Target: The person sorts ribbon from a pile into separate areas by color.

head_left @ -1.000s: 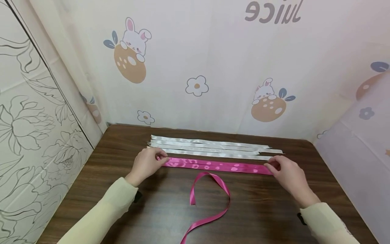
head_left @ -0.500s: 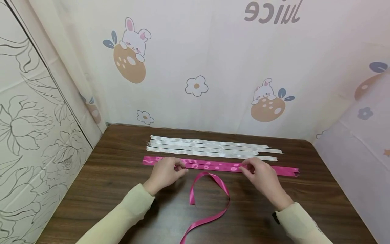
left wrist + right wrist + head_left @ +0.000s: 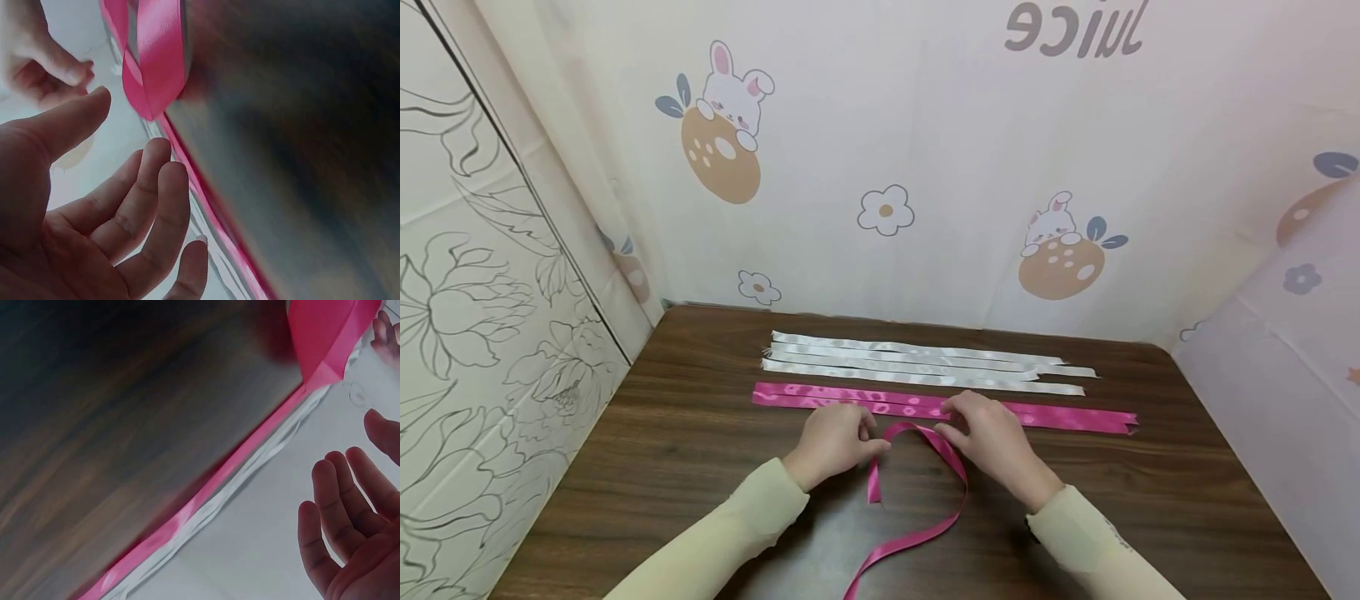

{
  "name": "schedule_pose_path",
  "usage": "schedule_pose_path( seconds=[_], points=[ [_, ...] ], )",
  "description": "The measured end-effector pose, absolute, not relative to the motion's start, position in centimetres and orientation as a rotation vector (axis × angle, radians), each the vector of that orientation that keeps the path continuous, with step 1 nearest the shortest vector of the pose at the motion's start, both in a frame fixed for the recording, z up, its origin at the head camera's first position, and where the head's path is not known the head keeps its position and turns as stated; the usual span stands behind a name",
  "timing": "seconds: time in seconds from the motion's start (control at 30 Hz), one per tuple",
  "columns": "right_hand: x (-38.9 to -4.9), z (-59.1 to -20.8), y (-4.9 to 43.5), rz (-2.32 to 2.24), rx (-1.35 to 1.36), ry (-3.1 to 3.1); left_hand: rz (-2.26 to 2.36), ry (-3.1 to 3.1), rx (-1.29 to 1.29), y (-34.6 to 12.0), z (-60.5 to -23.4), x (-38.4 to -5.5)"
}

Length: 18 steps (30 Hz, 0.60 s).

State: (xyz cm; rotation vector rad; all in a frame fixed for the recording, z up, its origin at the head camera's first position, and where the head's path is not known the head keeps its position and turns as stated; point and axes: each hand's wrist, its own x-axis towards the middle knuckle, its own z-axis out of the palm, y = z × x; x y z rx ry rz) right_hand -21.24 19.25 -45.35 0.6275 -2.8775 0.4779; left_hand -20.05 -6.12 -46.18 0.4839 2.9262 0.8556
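Note:
A long pink ribbon [image 3: 917,546] stands in a loose curl in the middle of the table, its near end running out of the head view. My left hand [image 3: 835,442] hovers at the curl's left side, fingers loosely bent, with nothing held. Over on the right, my right hand [image 3: 992,437] is beside the top of the curl, thumb and fingers apart. Behind both hands lie flat pink ribbon strips [image 3: 1067,417], side by side and partly hidden by the hands. In the left wrist view the looped ribbon [image 3: 159,62] is beyond the left fingertips [image 3: 156,150], apart from them.
Several white ribbon strips [image 3: 925,362] lie in parallel rows behind the pink ones, with frayed left ends. The brown wooden table [image 3: 647,467] ends at a wall hung with printed fabric [image 3: 955,150]. A flower-patterned panel [image 3: 482,333] stands at the left.
Both hands have let go of the ends of the flat pink strips. They have moved inward and nearer, to either side of the curled pink ribbon. The strips stay laid out.

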Motion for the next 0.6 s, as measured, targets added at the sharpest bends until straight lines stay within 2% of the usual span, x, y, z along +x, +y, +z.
schedule_pose_path(
  seconds=[0.6],
  points=[
    [-21.5,-47.6,16.3,0.391,0.769,-2.887,0.701,2.914,0.547,-4.9,-47.2,-20.0]
  ],
)
